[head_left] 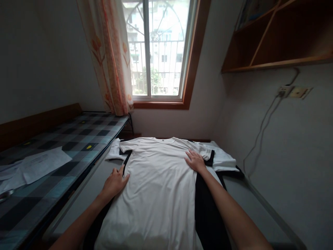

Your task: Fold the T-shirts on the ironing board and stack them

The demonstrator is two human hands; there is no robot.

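Note:
A white short-sleeved shirt [158, 180] lies spread out with its collar toward the window. Beneath it are black cloth [208, 208] and another white garment [223, 158], whose parts stick out on both sides. My left hand [115, 181] is at the shirt's left edge, fingers apart, thumb near the fabric. My right hand [195, 161] lies flat on the shirt's upper right, below the sleeve, with its fingers spread. Neither hand grips anything visible.
The garments lie on a grey table [80, 194]. At left is a bed with a checked mat [78, 149] and papers [44, 165]. A curtain [114, 69] hangs by the window; a wooden shelf [275, 64] and cables [260, 139] are at right.

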